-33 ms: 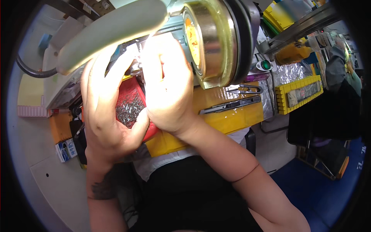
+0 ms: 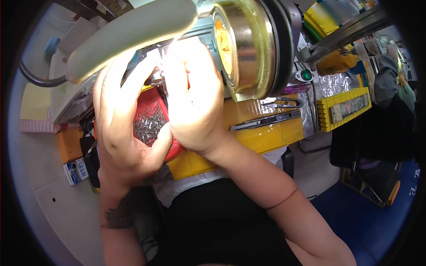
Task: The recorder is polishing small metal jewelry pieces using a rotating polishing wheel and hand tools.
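My left hand (image 2: 120, 128) reaches up beside a red tray (image 2: 171, 150), its fingers long and spread and its thumb apart from them. Its index fingertip is at a small shiny metal part (image 2: 156, 77). In the tray lie many fine, dark metal pieces (image 2: 150, 126), like pins or cut wire ends. My right hand (image 2: 195, 99) is curled on the tray's right side, fingers closed toward the same metal part. Strong glare from the lamp (image 2: 133, 37) whitens both sets of fingertips, and what the right fingers hold cannot be made out.
A large tape roll (image 2: 244, 48) stands close on the right. Thread snips (image 2: 282, 103) and a utility knife (image 2: 266, 119) lie on the yellow-covered surface (image 2: 248, 148). Farther right are a green button (image 2: 305, 75) and a yellow ribbed tray (image 2: 346, 108). A person's sleeve (image 2: 386, 75) shows beyond.
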Demonstrator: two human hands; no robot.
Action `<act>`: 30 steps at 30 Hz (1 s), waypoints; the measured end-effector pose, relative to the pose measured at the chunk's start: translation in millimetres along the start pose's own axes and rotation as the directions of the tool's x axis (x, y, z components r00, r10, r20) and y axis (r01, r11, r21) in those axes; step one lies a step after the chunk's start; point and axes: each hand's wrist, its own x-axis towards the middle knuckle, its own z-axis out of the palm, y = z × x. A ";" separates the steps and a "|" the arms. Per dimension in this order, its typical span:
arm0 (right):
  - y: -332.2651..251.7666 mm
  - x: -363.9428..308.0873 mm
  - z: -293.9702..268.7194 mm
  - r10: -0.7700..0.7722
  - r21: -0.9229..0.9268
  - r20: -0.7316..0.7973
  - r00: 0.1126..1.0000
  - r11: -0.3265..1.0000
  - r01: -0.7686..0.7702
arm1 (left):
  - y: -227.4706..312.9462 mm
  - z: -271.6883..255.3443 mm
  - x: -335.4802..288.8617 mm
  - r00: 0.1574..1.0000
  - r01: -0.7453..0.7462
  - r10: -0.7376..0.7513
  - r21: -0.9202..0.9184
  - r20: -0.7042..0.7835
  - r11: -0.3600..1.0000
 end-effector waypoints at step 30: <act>12.8 -10.2 -19.6 0.062 -0.249 0.216 0.975 0.968 -0.006 | -74.4 30.4 37.7 0.972 0.057 -0.222 -0.848 -0.073 0.527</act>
